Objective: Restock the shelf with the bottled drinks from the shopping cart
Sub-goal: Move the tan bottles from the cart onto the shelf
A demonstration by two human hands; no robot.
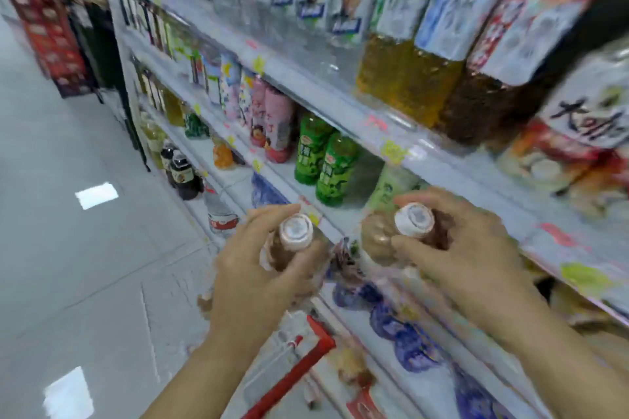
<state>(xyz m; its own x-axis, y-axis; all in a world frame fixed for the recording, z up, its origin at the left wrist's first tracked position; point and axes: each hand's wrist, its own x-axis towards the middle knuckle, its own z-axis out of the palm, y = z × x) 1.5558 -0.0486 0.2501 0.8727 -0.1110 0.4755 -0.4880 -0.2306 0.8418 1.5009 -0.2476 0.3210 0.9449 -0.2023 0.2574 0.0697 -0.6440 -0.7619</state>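
Observation:
Each of my hands holds a brown bottled drink with a white cap, seen from above. My left hand [252, 269] grips one bottle [295, 232] by its neck and shoulder. My right hand [466, 248] grips the other bottle [413, 219] the same way. Both bottles are held upright in front of the middle shelf [354, 214], just below two green bottles [323, 160]. The red-handled shopping cart [306, 364] sits below my hands, mostly hidden by my arms. The picture is blurred.
Shelves run from upper left to lower right. Yellow and dark large bottles [408, 82] stand on the upper shelf, pink bottles [275, 122] further left, blue-labelled bottles [401, 326] on the lower shelf. Grey tiled floor [85, 248] lies to the left, red crates [44, 17] far back.

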